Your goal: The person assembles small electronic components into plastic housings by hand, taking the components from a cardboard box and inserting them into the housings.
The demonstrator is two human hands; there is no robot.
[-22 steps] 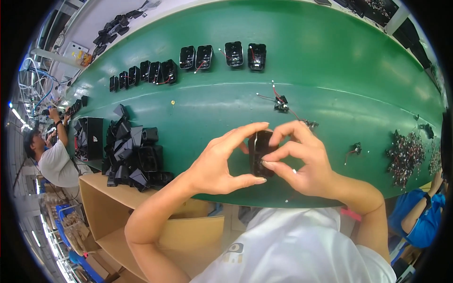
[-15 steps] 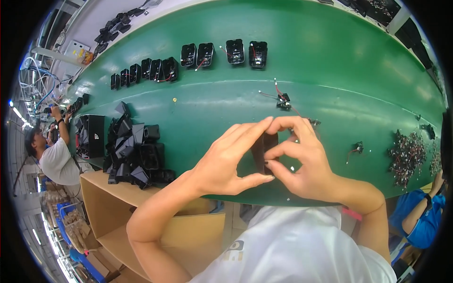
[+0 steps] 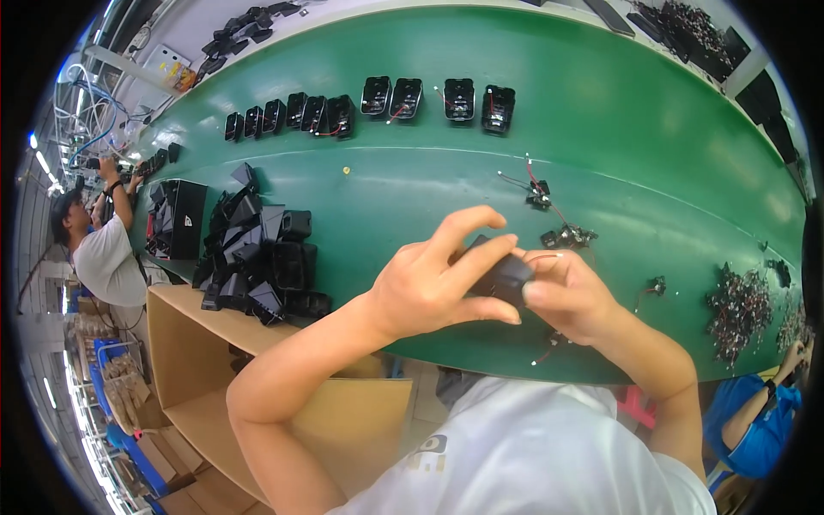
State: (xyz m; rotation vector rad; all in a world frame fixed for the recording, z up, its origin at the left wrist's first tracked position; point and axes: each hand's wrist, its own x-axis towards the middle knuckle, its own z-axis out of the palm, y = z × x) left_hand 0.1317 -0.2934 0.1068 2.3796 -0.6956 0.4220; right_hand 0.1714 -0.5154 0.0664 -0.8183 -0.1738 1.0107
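Centre of frame: left hand (image 3: 419, 283) and right hand (image 3: 577, 298), grips curled partly closed, held a black housing (image 3: 505, 277) between them above the green bench (image 3: 678, 189).

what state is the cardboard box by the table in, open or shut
Open: the inside walls of the cardboard box show, and one flap is spread outward.
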